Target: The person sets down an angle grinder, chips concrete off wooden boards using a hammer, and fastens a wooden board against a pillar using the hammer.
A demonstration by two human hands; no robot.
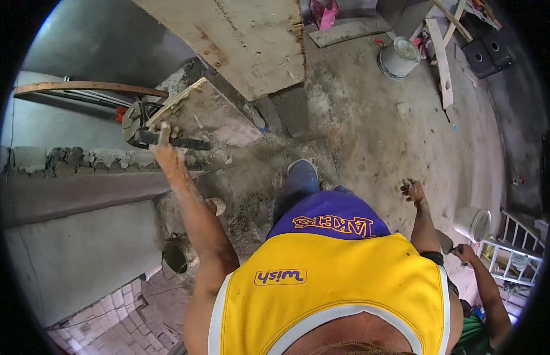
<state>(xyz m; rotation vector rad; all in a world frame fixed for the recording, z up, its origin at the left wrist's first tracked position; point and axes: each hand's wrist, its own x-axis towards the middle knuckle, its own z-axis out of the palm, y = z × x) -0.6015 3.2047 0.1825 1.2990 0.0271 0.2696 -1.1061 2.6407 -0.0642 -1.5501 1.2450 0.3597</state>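
My left hand (pixel 167 146) is at the left, beside the near corner of a tilted plywood board (pixel 219 121). Its fingers are bent around a dark bar (pixel 192 144) that shows on both sides of the hand, one finger sticking up against the board. Just behind stands a round grey container-like thing (pixel 133 124), partly covered by the board. Over the floor on the right hangs my right hand (pixel 412 190), its fingers loosely curled and apart, with nothing visible in them. My blue boot (pixel 303 173) stands on the mortar-smeared floor.
A large board (pixel 251 41) slopes in from the top. White buckets (pixel 400 57) (pixel 473 223) stand at the right, another bucket (pixel 179 253) at lower left. At lower right a co-worker's hand (pixel 464 253) holds a trowel (pixel 444 242) near a ladder (pixel 512 260). A low block wall (pixel 79 160) runs along the left.
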